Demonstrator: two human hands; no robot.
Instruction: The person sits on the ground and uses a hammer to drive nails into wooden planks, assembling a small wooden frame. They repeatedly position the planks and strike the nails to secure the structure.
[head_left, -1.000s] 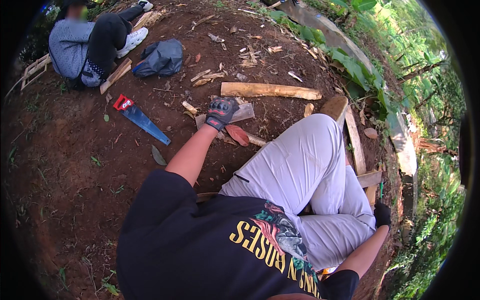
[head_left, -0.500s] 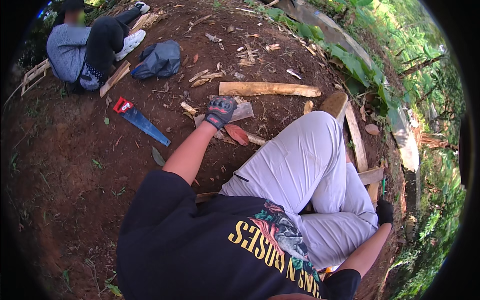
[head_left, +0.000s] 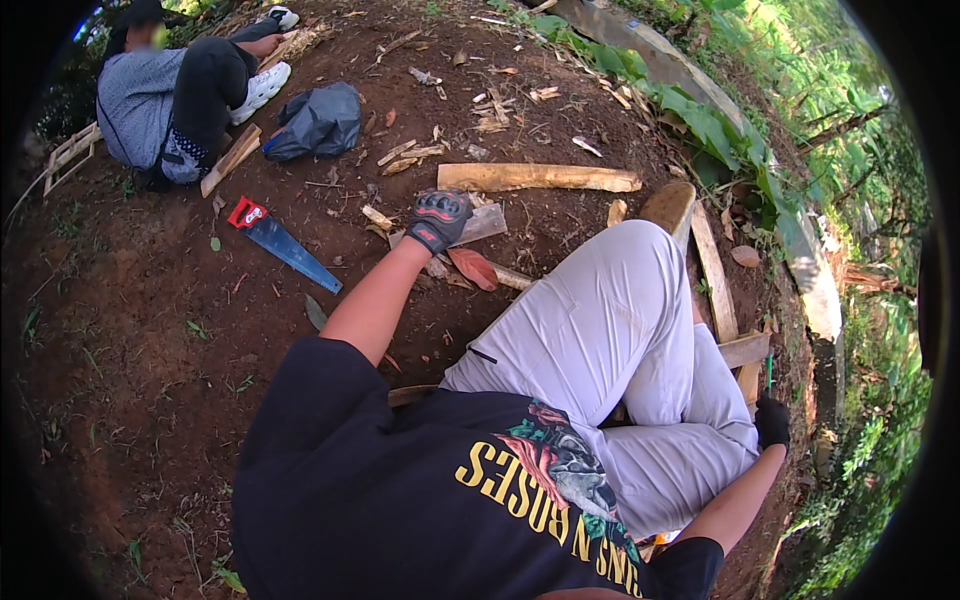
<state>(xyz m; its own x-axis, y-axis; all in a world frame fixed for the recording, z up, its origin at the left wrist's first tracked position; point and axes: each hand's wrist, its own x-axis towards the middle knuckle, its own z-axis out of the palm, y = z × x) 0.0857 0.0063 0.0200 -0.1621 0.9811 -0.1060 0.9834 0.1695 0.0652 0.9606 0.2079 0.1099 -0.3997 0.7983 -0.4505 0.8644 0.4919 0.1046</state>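
My left hand (head_left: 438, 222), in a black glove with red trim, is closed in a fist over a short flat wooden board (head_left: 484, 224). Its fingertips are hidden, so whether it grips the board does not show. At the right, beside my bent leg, my gloved right hand (head_left: 771, 424) is closed too, with most of its fingers out of sight. A thin green object (head_left: 769, 374) stands just beyond it; I cannot tell its kind. Close to that hand, a short wooden crosspiece (head_left: 744, 350) meets a long narrow board (head_left: 715, 270).
A blue-bladed handsaw (head_left: 290, 252) with a red handle lies on the soil at left. Beyond my left hand are a rough plank (head_left: 540, 179) and wood scraps. A dark plastic bag (head_left: 315, 122) rests near a seated person (head_left: 150, 100). A concrete edge (head_left: 690, 80) borders plants at right.
The seated person's arm now reaches forward to the wood by their feet. My two hands stay nearly where they were; the view has shifted very slightly.
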